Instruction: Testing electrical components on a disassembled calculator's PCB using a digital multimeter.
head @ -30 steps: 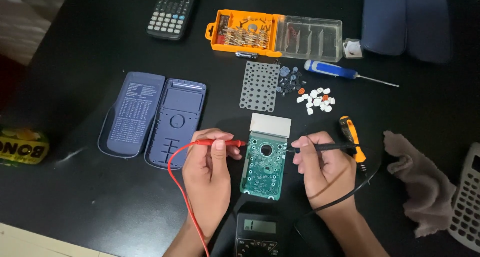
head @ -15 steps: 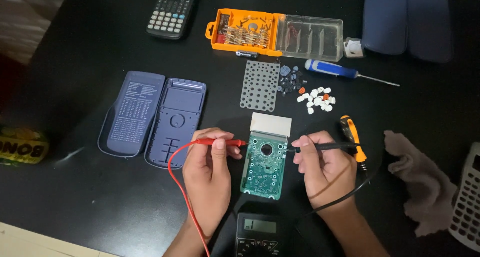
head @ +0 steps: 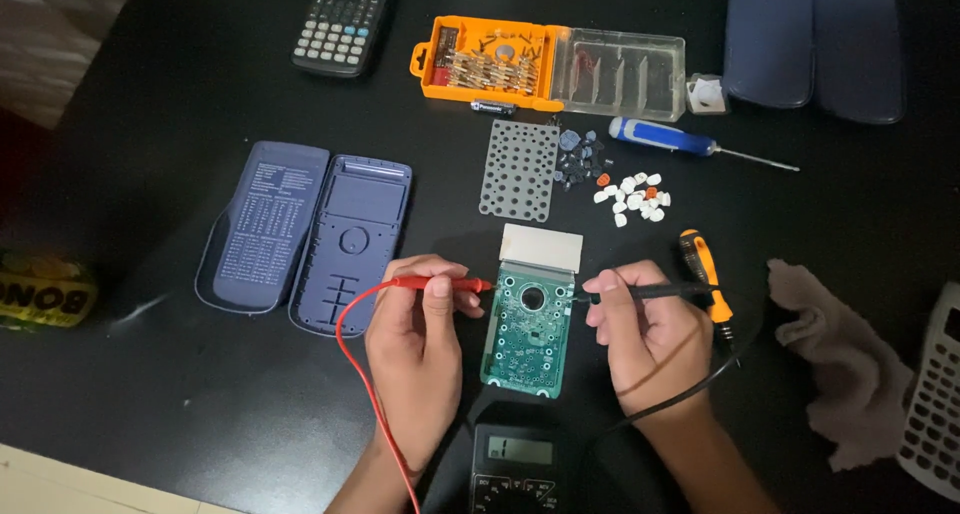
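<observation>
Circuit board [head: 527, 326] lies on the bench before me, mid-probing: my left hand [head: 418, 359] pinches the red probe [head: 440, 285], my right hand [head: 648, 334] the black probe [head: 655, 292]; next, steady tips.

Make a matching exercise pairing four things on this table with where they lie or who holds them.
Things:
1. red probe
2. black probe
3. green circuit board
4. blue screwdriver

Places:
A. lying on the table below the clear lid of the orange bit case
B. held in the right hand
C. flat on the table between the two hands
D. held in the left hand

Pairs: 1-D, 2-B, 3-C, 4-A
</observation>
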